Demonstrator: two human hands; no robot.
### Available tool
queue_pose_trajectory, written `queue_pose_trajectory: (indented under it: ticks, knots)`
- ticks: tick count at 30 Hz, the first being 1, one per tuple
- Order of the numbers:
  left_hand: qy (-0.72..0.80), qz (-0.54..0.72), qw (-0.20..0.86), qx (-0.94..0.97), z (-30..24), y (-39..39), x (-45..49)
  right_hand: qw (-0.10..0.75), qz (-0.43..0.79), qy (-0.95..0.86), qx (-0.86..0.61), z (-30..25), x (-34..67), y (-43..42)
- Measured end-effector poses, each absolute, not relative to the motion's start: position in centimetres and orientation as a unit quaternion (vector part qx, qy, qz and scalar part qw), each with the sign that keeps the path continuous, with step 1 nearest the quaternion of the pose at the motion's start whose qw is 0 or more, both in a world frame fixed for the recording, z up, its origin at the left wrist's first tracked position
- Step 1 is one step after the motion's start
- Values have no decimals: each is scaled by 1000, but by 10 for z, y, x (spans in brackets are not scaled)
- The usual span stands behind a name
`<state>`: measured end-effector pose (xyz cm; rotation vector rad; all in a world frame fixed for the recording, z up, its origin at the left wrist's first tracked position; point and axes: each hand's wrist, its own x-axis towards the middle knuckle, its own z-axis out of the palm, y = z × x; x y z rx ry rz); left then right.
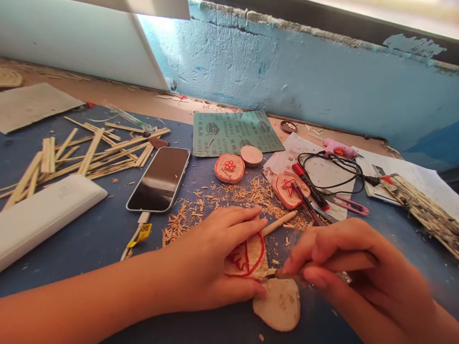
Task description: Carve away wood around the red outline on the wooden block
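1. Left hand (215, 260), fingers spread flat, is pressing down the red-marked slice (251, 253) at the lower centre of the frame.
2. Right hand (353, 270), fingers closed, is gripping one carving tool (278, 275), its tip touching that slice.
3. Five wooden slices are lying on the blue table (100, 234), among them a plain slice (279, 303) just below the red-marked one.
4. One phone (159, 179) and one sandpaper sheet (233, 133) are lying farther up the frame; a chipped blue wall (322, 81) is standing behind.

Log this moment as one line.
left hand: pressing red-marked wood slice down | right hand: gripping carving tool, tip at slice | around: shavings, phone
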<state>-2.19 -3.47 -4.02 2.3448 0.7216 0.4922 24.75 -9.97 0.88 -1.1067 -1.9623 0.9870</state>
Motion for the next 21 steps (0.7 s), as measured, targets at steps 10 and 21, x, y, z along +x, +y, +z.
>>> queue_pose_trajectory:
  ticks: [10, 21]
  knots:
    - [259, 164, 343, 888, -29, -41, -23, 350, 364, -757, -414, 9, 245, -99]
    - [255, 208, 358, 874, -38, -43, -21, 230, 416, -772, -423, 25, 244, -97]
